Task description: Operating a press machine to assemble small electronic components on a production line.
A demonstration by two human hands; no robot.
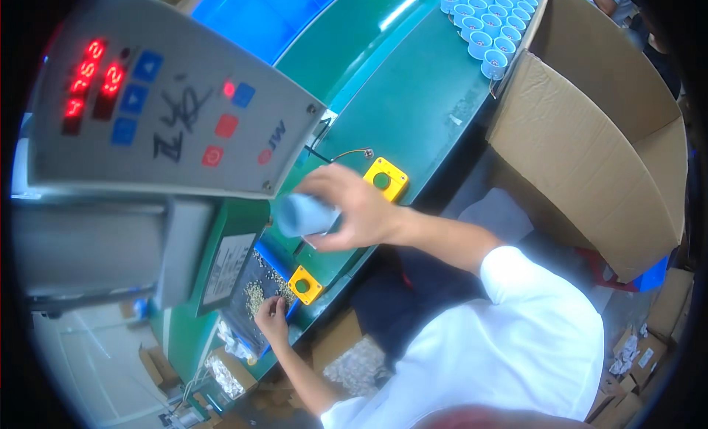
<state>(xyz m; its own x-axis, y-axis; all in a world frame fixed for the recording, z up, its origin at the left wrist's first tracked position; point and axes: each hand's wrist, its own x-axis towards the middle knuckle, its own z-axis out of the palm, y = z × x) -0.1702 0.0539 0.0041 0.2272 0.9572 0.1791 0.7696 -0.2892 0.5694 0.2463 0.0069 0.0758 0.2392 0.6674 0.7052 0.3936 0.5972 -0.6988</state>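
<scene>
My right hand (354, 208), a little blurred, is wrapped round a light blue cup-shaped plastic part (299, 215) and holds it tilted above the green workbench (398, 112). Below it, my left hand (273, 320) is at the edge of a dark tray (240, 315) with small, pale, loose pieces (256, 292) in it. Its fingertips are pinched together; whatever is between them is too small to make out. A yellow box with a green button (304, 285) lies close to my left hand, and a second yellow button box (385, 180) is just beyond my right hand.
A grey control panel (184, 97) with red lit digits and a machine body (96, 244) take up the left. Several light blue cups (493, 62) stand in rows at the far right of the bench. A large open cardboard box (582, 156) is beside it. A blue bin (254, 19) is behind.
</scene>
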